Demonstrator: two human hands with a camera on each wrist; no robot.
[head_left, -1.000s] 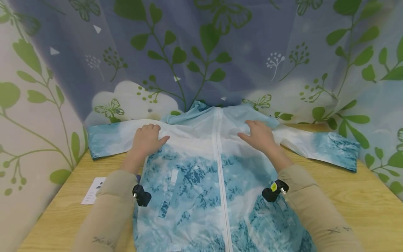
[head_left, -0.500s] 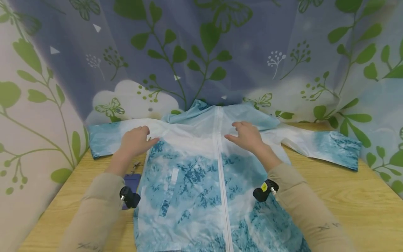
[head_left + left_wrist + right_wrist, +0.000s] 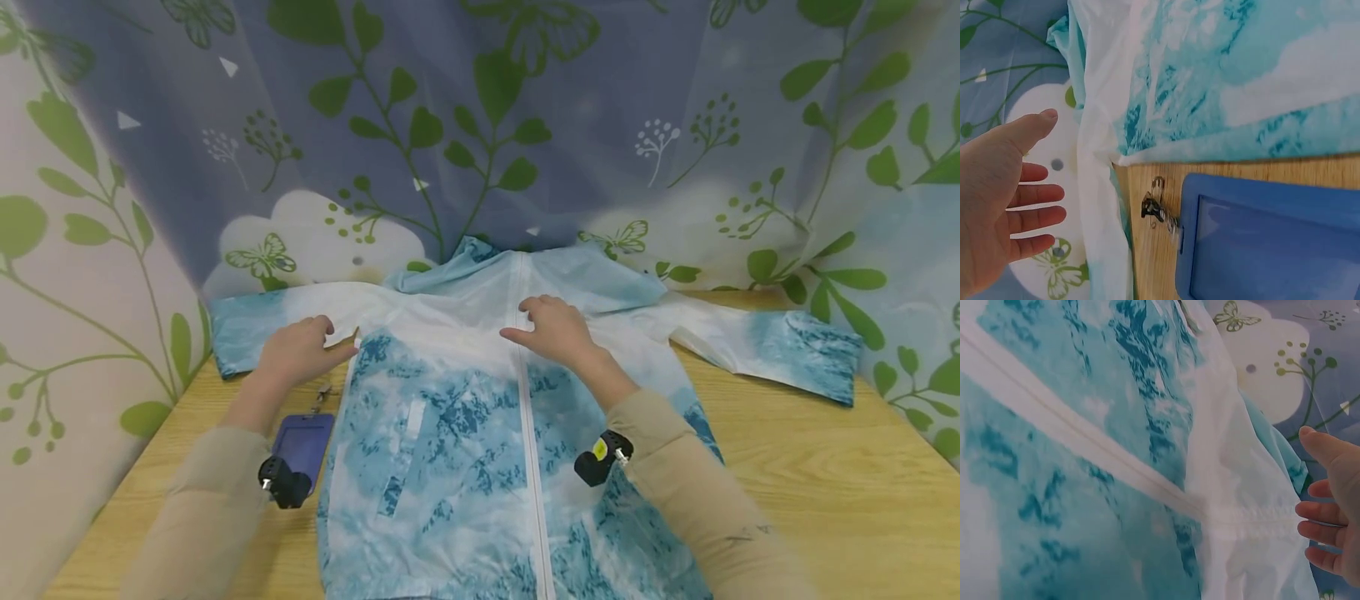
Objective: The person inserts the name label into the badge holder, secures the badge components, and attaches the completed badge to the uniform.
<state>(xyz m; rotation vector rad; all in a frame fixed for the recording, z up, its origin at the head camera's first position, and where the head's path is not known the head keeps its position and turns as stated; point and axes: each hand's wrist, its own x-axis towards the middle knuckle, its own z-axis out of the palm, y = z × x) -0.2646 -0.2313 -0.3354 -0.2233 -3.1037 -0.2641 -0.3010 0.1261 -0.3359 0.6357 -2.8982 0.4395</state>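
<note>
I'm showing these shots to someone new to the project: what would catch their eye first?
A blue-and-white jacket lies spread flat on the wooden table, zipper up and sleeves out to both sides. The left hand is at its left shoulder, the right hand by the zipper. A blue badge holder lies beside the jacket's left edge.

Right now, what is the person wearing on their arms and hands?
Both arms have long beige sleeves with small dark scribbly marks. Each wrist carries a little black camera: the left camera is plain black, the right camera has a yellow spot. The left hand and right hand are bare.
</note>
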